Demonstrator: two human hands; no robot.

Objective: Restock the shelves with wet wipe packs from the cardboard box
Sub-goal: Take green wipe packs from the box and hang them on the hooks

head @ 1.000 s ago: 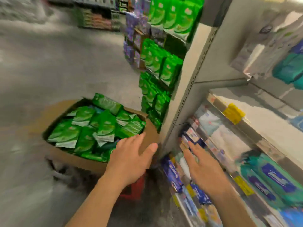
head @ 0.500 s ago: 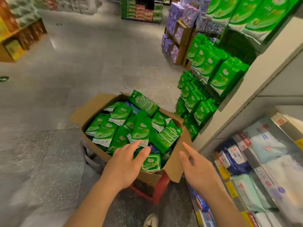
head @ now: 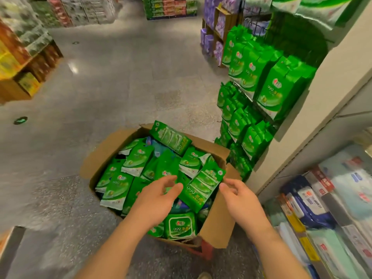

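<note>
— Hands first: what are they doing over the cardboard box [head: 96, 156]?

— Both reach above its near end. The left hand [head: 155, 200] has its fingers loosely spread, not gripping anything, hovering over the green wet wipe packs [head: 130, 164] piled inside the box. The right hand [head: 239, 200] is above the box's right flap, fingers relaxed and slightly bent, holding nothing.

— Anything between the two hands?

— A long green pack [head: 201, 188] lies tilted inside the box, just between them. Whether the left fingertips touch it, I cannot tell.

— And the rest of the box?

— Full of loose green packs lying at all angles. One flat pack with a white label [head: 180, 228] sits against the near wall; another long pack [head: 171, 137] rests on the far rim. The box stands on something red [head: 206, 251].

— What is around it?

— To the right of the box, hanging green bags [head: 275, 91] on a rack, and nearer, shelves [head: 330, 200] with blue and white packs. Beyond the box, grey floor [head: 120, 77].
</note>
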